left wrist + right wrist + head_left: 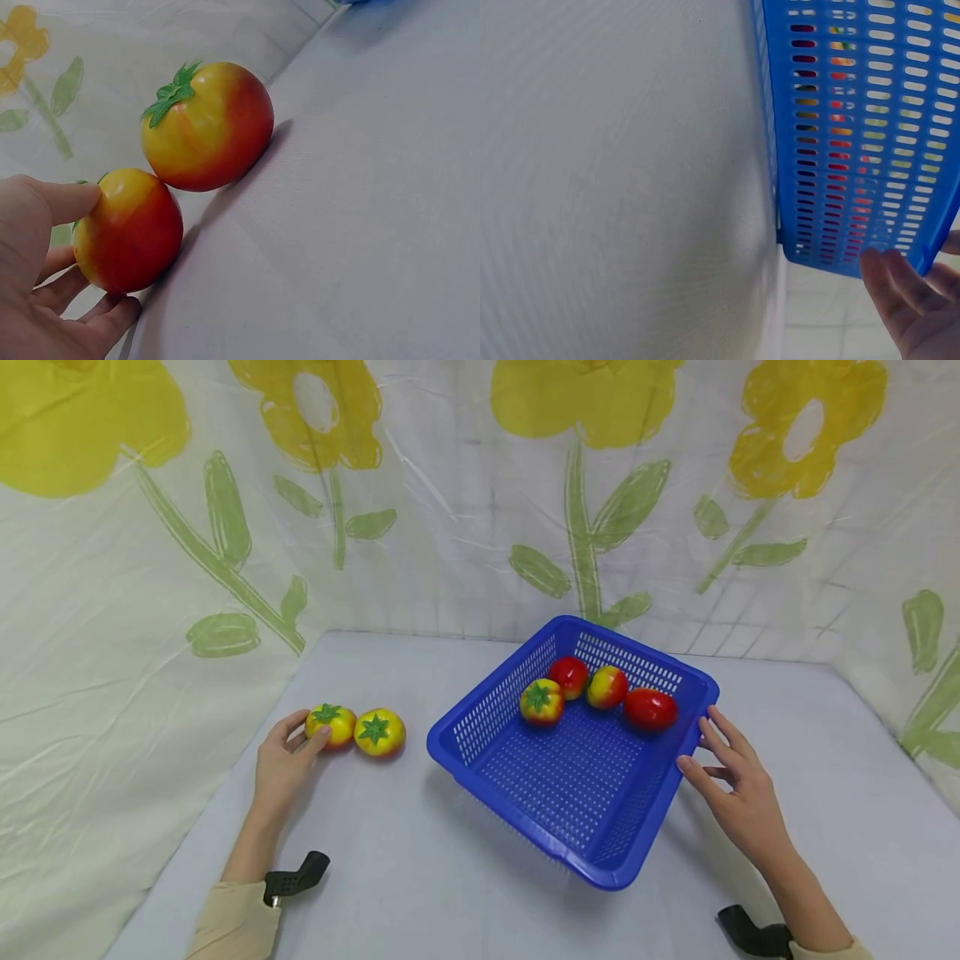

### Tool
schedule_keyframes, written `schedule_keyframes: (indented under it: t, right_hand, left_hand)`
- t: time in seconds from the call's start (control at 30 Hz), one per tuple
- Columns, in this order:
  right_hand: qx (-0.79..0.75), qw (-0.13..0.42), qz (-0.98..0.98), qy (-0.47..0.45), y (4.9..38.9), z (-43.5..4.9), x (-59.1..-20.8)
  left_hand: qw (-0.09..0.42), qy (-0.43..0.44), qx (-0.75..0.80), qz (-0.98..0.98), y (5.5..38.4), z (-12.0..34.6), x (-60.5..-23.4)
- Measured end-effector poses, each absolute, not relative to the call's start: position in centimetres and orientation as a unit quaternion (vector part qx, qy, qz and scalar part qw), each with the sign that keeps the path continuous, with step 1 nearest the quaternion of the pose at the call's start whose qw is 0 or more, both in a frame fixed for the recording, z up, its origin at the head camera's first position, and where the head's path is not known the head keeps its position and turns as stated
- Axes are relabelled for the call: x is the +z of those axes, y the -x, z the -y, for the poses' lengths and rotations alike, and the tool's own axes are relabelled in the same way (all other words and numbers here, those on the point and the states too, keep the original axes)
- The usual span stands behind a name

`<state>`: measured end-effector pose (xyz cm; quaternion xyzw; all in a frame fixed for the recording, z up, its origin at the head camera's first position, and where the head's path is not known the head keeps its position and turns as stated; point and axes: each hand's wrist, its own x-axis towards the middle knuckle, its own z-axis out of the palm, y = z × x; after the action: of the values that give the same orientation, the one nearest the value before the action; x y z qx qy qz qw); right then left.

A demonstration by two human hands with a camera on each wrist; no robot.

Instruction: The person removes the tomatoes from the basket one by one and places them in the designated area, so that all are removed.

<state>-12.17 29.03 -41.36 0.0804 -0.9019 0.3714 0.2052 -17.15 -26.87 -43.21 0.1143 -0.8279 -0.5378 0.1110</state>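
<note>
Left hand (285, 764): pinches the held tomato (342, 723) between its thumb, at the near side, and its fingers, curled round the left and far sides.
Held tomato: at the left of the white table (397, 860); its green leafy top points up. It is roundish, with no clear long axis.
Second tomato (381, 732): just to the right, touching or nearly touching the first, leafy top also up.
Blue basket (615, 875): right of centre, open side up, turned so that one corner points far and another near; which side is longer I cannot tell.
Inside the basket: four fruits towards the far side. The green-starred tomato (542, 702) faces its leaves upward; the red oval fruit (650, 709), at the right, has its long axis running left to right.
Right hand (746, 797): holds the basket's right rim, fingers spread apart, thumb at the edge.
Left wrist view: shows the red lower sides of both loose tomatoes, mostly hidden from the head view.
Right wrist view: shows fingertips (871, 264) against the slotted outer wall, with red and yellow glimpsed through the slots.
</note>
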Motion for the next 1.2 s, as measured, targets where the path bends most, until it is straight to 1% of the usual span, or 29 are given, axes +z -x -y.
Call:
schedule_keyframes:
  t: [0.27, 0.53, 0.93, 1.07, 1.2]
  right_hand:
    - [0.374, 0.202, 0.901, -0.081, 12.1, -29.0, -41.1]
    - [0.373, 0.201, 0.902, -0.079, 12.1, -29.0, -41.2]
    - [0.377, 0.205, 0.899, -0.085, 12.0, -29.0, -41.1]
    - [0.392, 0.205, 0.893, -0.080, 12.1, -28.9, -41.2]
    - [0.432, 0.191, 0.879, -0.068, 12.1, -28.8, -41.0]
  left_hand:
    - [0.102, -0.127, -0.548, 0.820, 17.2, 26.7, -43.2]
    - [0.104, -0.128, -0.550, 0.819, 17.3, 26.6, -43.1]
    - [0.124, -0.129, -0.536, 0.825, 17.0, 26.6, -42.7]
    - [0.138, -0.143, -0.538, 0.819, 16.9, 26.8, -42.5]
    - [0.161, -0.158, -0.528, 0.819, 16.9, 26.7, -42.1]
